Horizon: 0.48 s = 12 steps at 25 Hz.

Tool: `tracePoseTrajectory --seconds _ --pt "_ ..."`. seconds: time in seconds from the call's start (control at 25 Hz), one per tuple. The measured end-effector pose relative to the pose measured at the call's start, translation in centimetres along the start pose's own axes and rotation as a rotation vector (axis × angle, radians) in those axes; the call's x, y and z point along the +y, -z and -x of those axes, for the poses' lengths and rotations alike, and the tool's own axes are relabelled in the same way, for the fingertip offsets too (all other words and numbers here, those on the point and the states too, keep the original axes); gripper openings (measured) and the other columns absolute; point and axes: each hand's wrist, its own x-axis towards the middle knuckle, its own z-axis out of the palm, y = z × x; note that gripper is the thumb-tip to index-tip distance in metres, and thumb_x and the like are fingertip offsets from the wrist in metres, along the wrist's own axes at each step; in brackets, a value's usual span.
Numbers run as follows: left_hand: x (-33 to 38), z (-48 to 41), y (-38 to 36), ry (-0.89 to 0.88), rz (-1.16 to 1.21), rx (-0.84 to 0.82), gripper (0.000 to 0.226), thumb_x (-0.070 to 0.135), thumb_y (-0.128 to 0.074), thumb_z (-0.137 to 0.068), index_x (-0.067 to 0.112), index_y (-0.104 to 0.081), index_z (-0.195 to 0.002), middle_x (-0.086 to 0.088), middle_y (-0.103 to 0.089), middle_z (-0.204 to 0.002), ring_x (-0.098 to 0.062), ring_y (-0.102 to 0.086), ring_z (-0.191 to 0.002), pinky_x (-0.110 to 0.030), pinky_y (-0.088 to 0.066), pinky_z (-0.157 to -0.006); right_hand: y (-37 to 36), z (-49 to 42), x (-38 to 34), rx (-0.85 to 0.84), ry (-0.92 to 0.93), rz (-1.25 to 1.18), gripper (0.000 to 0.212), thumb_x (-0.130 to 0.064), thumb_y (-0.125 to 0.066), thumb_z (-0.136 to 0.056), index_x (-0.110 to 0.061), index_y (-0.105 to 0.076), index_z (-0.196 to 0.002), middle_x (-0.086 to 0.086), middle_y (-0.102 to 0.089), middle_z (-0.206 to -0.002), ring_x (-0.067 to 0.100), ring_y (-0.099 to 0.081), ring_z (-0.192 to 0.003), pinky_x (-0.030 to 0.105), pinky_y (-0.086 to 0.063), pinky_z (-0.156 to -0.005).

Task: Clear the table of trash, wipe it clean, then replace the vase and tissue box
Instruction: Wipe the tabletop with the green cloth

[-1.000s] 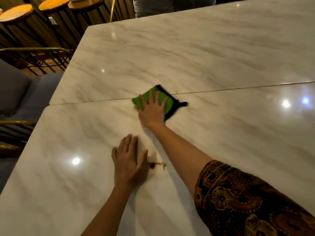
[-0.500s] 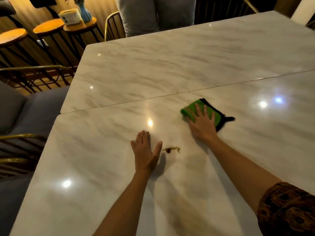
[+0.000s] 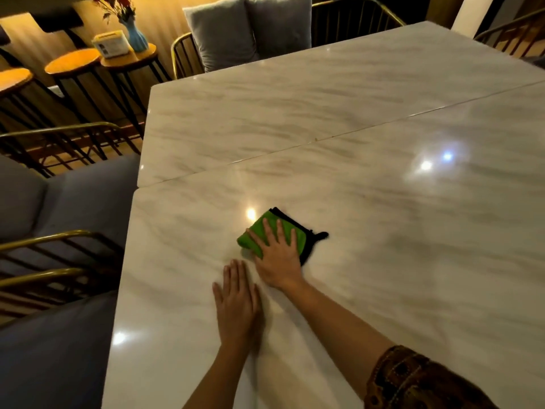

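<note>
My right hand lies flat with straight fingers on a folded green cloth with black edging, pressing it onto the marble table. Just beside it, nearer to me, my left hand rests palm down on the tabletop with fingers together. The brown stain seen earlier is not visible. A blue vase with red flowers and a tissue box stand on a round stool at the far left, off the table.
Two marble tabletops meet at a seam. Round wooden stools stand at the far left. Gold-framed chairs with grey cushions line the left side, and grey pillows sit at the far end.
My right hand slid the green cloth left and toward me, over the spot where the brown stain was, ending close to my left hand. The view rose to show more of the room.
</note>
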Motion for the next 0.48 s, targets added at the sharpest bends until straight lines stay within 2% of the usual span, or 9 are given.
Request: tracePoseTrajectory --seconds 0.08,0.24,0.32,0.4,0.48 --pt "-0.6 0.0 0.0 -0.028 0.003 0.008 0.068 0.042 -0.009 -0.089 0.012 -0.022 -0.149 -0.005 -0.020 -0.157 -0.019 -0.016 -0.146 -0.044 -0.008 -0.117 0.6 0.8 4.0 0.061 -0.028 -0.041 0.055 -0.055 -0.021 -0.093 -0.042 -0.027 -0.146 -0.002 -0.009 -0.160 0.030 -0.003 -0.147 0.052 0.002 -0.115" --pt "-0.9 0.9 -0.1 -0.063 0.035 0.000 0.071 0.045 -0.001 -0.089 0.011 -0.012 -0.150 -0.005 -0.011 -0.158 -0.017 -0.007 -0.147 -0.040 -0.001 -0.118 3.2 5.0 16.6 0.183 -0.436 -0.107 0.054 -0.049 -0.034 -0.099 -0.037 -0.018 -0.149 -0.002 -0.003 -0.161 0.028 -0.001 -0.147 0.051 0.001 -0.116" --pt "-0.6 1.1 -0.3 -0.038 0.010 0.040 0.069 0.044 -0.002 -0.091 0.010 -0.013 -0.150 -0.006 -0.013 -0.158 -0.018 -0.010 -0.147 -0.040 -0.003 -0.118 4.7 7.7 21.3 0.187 -0.612 -0.100 0.056 -0.051 -0.029 -0.099 -0.040 -0.010 -0.150 -0.002 0.001 -0.161 0.027 0.001 -0.147 0.054 0.000 -0.116" --pt "-0.5 1.0 -0.5 -0.029 -0.006 0.037 0.068 0.042 -0.003 -0.092 0.009 -0.013 -0.150 -0.007 -0.015 -0.158 -0.020 -0.012 -0.147 -0.042 -0.005 -0.118 4.7 8.9 21.6 0.218 -0.750 -0.093 0.055 -0.052 -0.027 -0.099 -0.041 -0.005 -0.148 -0.001 0.000 -0.161 0.029 0.001 -0.147 0.057 0.000 -0.116" --pt "-0.4 1.1 -0.4 -0.036 -0.015 0.015 0.068 0.042 -0.001 -0.092 0.009 -0.011 -0.151 -0.007 -0.012 -0.159 -0.020 -0.010 -0.147 -0.042 -0.003 -0.118 3.0 9.0 17.7 0.273 -0.795 -0.111 0.054 -0.048 -0.030 -0.099 -0.035 -0.017 -0.149 0.006 -0.010 -0.160 0.035 -0.006 -0.146 0.061 -0.005 -0.114"
